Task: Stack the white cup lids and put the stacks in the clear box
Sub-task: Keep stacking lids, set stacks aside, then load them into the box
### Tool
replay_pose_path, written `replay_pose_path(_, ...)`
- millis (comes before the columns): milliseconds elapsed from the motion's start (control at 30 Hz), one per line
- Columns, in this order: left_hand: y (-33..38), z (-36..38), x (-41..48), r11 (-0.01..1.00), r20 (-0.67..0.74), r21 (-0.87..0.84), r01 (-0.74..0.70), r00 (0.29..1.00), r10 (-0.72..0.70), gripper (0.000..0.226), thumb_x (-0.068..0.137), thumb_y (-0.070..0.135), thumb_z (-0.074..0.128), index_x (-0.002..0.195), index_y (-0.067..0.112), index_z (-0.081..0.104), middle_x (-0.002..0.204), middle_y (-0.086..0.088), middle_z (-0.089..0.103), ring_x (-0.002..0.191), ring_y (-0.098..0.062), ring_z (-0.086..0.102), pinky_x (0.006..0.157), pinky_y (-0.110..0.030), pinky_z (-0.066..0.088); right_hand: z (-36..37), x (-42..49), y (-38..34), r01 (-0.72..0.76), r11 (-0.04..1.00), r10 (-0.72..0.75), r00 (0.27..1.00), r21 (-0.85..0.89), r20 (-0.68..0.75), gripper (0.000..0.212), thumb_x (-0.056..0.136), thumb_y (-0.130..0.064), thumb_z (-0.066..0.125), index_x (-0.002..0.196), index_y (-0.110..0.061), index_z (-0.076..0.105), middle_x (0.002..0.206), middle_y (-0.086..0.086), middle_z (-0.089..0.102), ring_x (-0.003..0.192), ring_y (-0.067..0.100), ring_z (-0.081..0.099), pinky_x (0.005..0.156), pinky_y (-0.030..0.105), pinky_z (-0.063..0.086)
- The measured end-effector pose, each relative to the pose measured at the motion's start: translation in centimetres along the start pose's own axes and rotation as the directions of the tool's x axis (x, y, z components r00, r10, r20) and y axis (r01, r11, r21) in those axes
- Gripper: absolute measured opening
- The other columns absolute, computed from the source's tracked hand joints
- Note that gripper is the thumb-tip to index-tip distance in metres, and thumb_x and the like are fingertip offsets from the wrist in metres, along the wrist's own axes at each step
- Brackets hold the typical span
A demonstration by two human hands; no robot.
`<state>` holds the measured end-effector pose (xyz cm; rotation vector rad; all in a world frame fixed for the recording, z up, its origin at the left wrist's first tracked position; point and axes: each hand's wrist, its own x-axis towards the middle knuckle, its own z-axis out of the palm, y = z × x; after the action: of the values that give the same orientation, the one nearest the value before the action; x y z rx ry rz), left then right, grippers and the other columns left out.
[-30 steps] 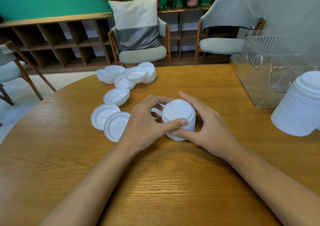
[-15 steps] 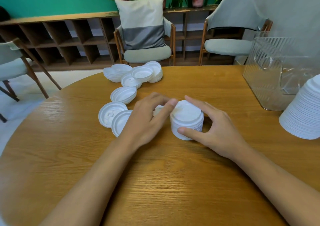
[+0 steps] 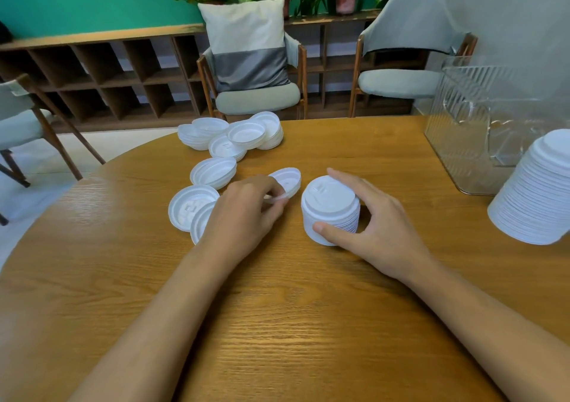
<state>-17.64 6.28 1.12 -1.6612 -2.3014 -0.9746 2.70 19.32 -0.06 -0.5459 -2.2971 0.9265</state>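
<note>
A short stack of white cup lids (image 3: 330, 208) stands on the round wooden table (image 3: 277, 324), and my right hand (image 3: 376, 222) grips it with thumb in front and fingers behind. Just left of it my left hand (image 3: 246, 210) pinches the rim of a single lid (image 3: 288, 181), tilting it up off the table. Loose lids (image 3: 188, 207) lie left of that hand, one partly under it. More lids (image 3: 234, 136) are piled at the table's far edge. The clear box (image 3: 462, 142) stands at the right.
A tall leaning stack of lids (image 3: 536, 194) stands at the right edge, in front of the clear box. Chairs (image 3: 256, 99) and a low wooden shelf (image 3: 101, 74) are behind the table. Bare wood lies between my forearms.
My left hand let go of the short stack, moved left and picked up a single lid by its rim. My right hand stays on the stack.
</note>
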Motion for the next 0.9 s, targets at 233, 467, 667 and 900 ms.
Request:
replay_pose_path(233, 1.4, -0.6, -0.1, 0.943, -0.096, -0.313, 0.114, 0.984, -0.151, 0.011, 0.089, 0.024, 0.084, 0.09, 0.025, 0.073, 0.087, 0.017, 0.073, 0.088, -0.003, 0.07, 0.083, -0.016, 0.054, 0.0, -0.1, 0.2, -0.008, 1.0, 0.008, 1.0, 0.004, 0.003, 0.083, 0.077, -0.048, 0.088, 0.151, -0.041, 0.05, 0.136, -0.027, 0.055, 0.127, -0.013, 0.046, 0.097, -0.001, 0.031)
replay_pose_path(467, 2.5, -1.3, 0.1, 0.81, -0.169, -0.575, 0.112, 0.953, -0.251, 0.038, 0.092, 0.004, 0.075, 0.126, 0.022, 0.072, 0.099, 0.017, 0.072, 0.088, -0.006, 0.07, 0.082, -0.033, 0.063, 0.1, 0.0, -0.1, -0.007, 1.0, 0.007, 1.0, 0.017, -0.003, 0.081, 0.079, -0.051, 0.084, 0.151, -0.035, 0.051, 0.136, -0.025, 0.053, 0.128, -0.011, 0.046, 0.096, -0.001, 0.031)
replay_pose_path(667, 3.1, -2.0, 0.2, 0.537, 0.024, -0.823, 0.183, 0.957, -0.289, 0.052, 0.097, -0.009, 0.059, 0.138, 0.022, 0.067, 0.126, 0.001, 0.071, 0.11, -0.016, 0.073, 0.076, -0.036, 0.065, 0.0, 0.0, -0.1, -0.007, 1.0, 0.007, 1.0, 0.015, 0.002, 0.09, 0.082, -0.053, 0.082, 0.158, -0.045, 0.034, 0.136, -0.038, 0.044, 0.126, -0.023, 0.039, 0.095, -0.006, 0.027)
replay_pose_path(900, 2.9, -1.6, 0.1, 0.604, 0.105, -0.772, 0.196, 0.978, -0.183, 0.038, 0.098, 0.013, 0.072, 0.135, 0.023, 0.07, 0.107, 0.002, 0.075, 0.09, -0.01, 0.067, 0.076, -0.023, 0.055, 0.0, 0.0, -0.3, 0.003, 1.0, -0.004, 1.0, 0.021, 0.022, 0.094, 0.083, -0.053, 0.081, 0.159, -0.05, 0.027, 0.146, -0.033, 0.043, 0.131, -0.02, 0.039, 0.096, -0.005, 0.028)
